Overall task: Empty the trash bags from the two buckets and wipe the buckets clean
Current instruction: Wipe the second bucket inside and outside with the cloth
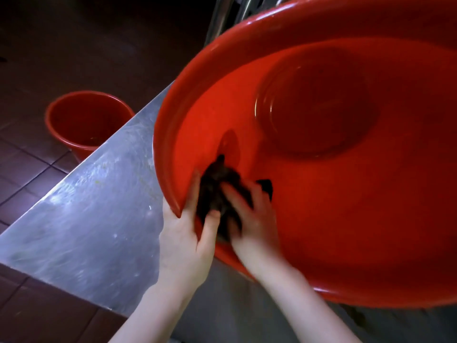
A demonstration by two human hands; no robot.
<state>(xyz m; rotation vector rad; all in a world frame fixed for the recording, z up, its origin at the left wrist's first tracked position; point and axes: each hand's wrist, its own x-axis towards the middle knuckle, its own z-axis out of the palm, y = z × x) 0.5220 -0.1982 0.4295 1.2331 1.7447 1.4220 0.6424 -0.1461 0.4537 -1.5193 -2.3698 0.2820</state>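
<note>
We are looking down into a large red plastic bucket (321, 194), tilted toward us on a scratched stainless steel counter (99, 199), its mouth filling the frame from 12 to 5 o'clock and its round bottom showing up at about 1 o'clock. Our left hand (183, 238) is gripping the bucket's near rim at roughly 7 o'clock of the opening, with the thumb hooked inside the wall and the rest of the hand behind the rim, so we are reading it as curled round the rim. Our right hand (249, 214) is lying just beside it inside the bucket, fingers spread and blurred, pressing a dark crumpled cloth (217, 186) against the inner wall; we cannot tell whether the fingers are curling round the cloth or just lying flat on it. A second, smaller red plastic bucket (89, 120) is standing upright on the dark tiled floor (27, 169) at 9 o'clock, well apart, past the counter's edge, with bits of residue showing in its bottom.
</note>
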